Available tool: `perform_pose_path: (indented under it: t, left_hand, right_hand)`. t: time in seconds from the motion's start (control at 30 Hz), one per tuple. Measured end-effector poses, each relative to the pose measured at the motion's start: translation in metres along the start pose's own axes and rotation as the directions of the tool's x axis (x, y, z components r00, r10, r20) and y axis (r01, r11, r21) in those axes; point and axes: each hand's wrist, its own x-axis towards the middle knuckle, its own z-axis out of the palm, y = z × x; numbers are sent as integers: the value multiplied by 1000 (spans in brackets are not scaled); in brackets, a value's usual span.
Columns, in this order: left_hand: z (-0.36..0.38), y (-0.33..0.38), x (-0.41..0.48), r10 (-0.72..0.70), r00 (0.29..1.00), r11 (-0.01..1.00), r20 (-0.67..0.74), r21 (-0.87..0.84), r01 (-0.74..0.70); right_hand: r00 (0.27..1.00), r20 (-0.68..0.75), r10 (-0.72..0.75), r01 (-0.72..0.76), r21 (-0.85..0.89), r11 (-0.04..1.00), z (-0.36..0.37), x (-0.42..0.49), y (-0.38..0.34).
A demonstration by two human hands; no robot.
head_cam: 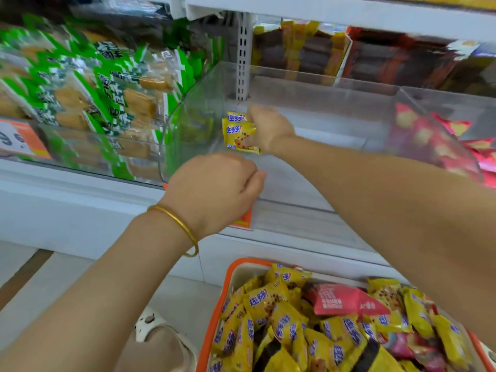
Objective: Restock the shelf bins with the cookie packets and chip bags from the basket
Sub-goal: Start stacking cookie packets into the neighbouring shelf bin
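Note:
My right hand [268, 127] reaches into the clear shelf bin [308, 84] and grips yellow cookie packets [237, 132] near the bin's left wall. My left hand [217, 189], with a gold bangle at the wrist, hovers at the bin's front edge with fingers curled and nothing visible in them. Below, the orange-rimmed basket [228, 280] holds several yellow cookie packets [281, 318] and a few red chip bags [341, 299].
Left of the clear bin is a bin of green-and-white snack packs [88, 98]. Right of it lies a bin of red packets [434, 140]. Dark and yellow packs [300, 49] fill the back row. An orange price tag [243, 220] hangs on the shelf front.

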Motion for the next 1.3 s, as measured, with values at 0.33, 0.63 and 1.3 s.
perform_pose_path:
  t: [0.33,0.63,1.3]
  left_hand:
    - [3,1,1,7,1000,1000,-16,-23,-7]
    - [0,-3,-3,39,984,995,-175,-79,-53]
    - [55,75,-66,228,943,971,243,-129,-202]
  right_hand:
    - [993,-116,14,-16,-16,1000,19,19,-5]
    - [992,-102,67,-62,52,997,-8,-2,-10]
    - [717,694,67,125,-223,967,18,-276,73]
